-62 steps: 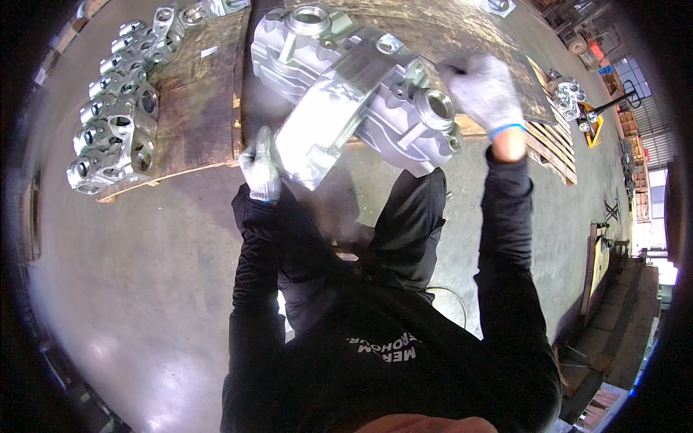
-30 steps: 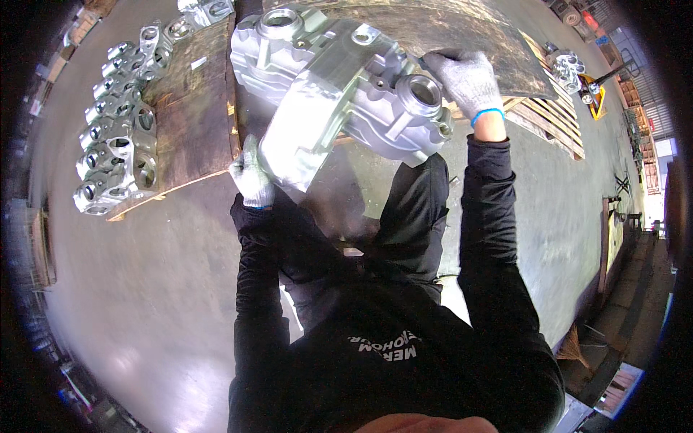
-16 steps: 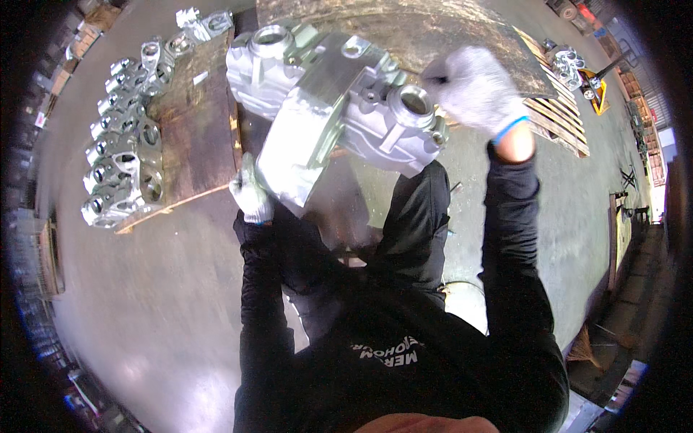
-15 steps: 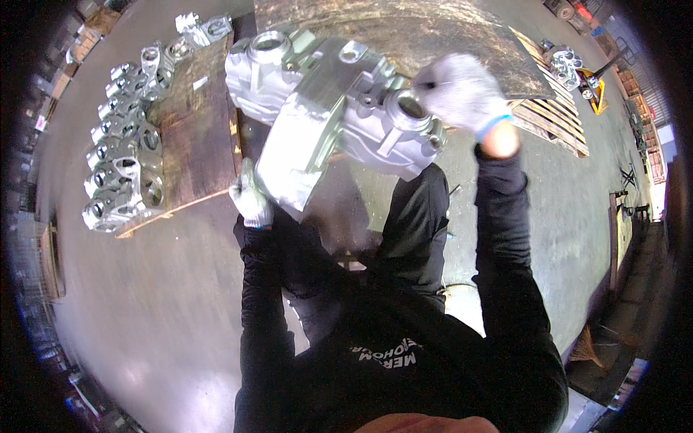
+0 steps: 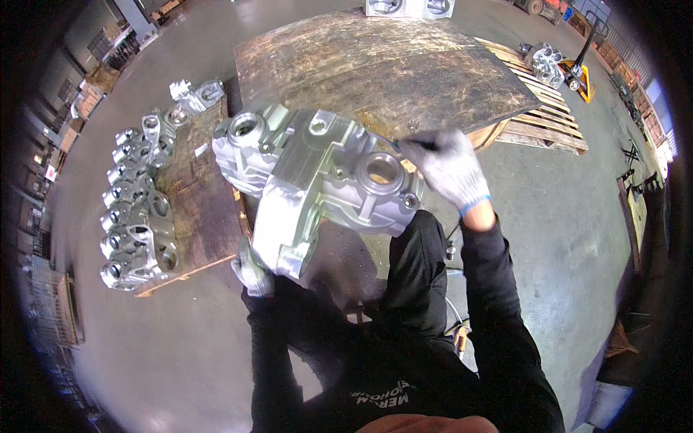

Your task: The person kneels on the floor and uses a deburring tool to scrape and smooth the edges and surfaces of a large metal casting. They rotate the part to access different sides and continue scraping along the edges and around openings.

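Note:
A large silver metal casting [image 5: 296, 155], a housing with round bores and a broad ribbed arm, is tilted in front of my knees. My gloved left hand [image 5: 253, 274] grips its lower left edge, the fingers partly hidden. At the right end of the casting, beside the open bore [image 5: 381, 172], is my gloved right hand [image 5: 447, 169]. Its fingers are closed round a slim dark tool [image 5: 395, 146], whose tip points at the casting's upper edge. Most of that tool is hidden by the glove, so its kind is unclear.
Several similar silver castings [image 5: 137, 195] line a wooden board [image 5: 195, 195] at the left. Ahead lies a wide worn wooden sheet [image 5: 375, 65] over pallets [image 5: 541, 130]. A yellow pallet jack [image 5: 583, 83] stands far right. An air hose and a yellow-handled tool [image 5: 460, 338] lie by my right leg.
My view has lifted, so the casting and both hands sit lower in the picture. My right hand has shifted from over the bore to the casting's upper right edge. My left hand keeps its grip.

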The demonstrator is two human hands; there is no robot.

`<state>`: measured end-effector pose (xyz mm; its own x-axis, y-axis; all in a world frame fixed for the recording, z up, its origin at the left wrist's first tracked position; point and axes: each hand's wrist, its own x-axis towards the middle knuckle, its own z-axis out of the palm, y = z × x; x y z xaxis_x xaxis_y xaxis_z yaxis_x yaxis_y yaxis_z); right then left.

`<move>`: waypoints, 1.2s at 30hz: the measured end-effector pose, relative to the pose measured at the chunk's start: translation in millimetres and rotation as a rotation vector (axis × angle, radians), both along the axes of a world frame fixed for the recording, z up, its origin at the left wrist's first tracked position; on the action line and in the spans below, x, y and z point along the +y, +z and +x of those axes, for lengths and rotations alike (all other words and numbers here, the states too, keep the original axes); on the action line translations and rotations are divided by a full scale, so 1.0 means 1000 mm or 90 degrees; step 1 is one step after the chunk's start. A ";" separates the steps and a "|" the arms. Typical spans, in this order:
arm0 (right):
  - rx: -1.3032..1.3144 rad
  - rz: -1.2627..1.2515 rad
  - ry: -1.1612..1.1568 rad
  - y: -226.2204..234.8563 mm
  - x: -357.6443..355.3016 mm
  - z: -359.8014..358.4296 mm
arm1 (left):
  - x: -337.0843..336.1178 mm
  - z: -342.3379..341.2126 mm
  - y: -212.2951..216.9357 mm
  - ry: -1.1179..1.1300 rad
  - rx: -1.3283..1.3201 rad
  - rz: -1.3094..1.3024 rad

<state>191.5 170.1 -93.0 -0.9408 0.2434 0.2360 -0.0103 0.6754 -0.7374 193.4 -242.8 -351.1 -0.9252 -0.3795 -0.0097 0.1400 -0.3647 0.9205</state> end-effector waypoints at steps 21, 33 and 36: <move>-0.047 -0.079 0.023 -0.031 0.017 0.008 | 0.002 0.003 0.012 0.129 -0.031 -0.215; -0.081 -0.130 0.014 -0.026 0.039 0.003 | -0.003 -0.001 0.012 0.142 -0.015 -0.347; -0.026 -0.029 0.097 -0.028 0.046 0.000 | 0.013 0.006 0.035 0.124 -0.099 -0.307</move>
<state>191.0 216.1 -121.0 -0.9763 0.1063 0.1885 -0.0794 0.6343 -0.7690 199.5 -229.5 -316.6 -0.8384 -0.5397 0.0762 0.0111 0.1229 0.9924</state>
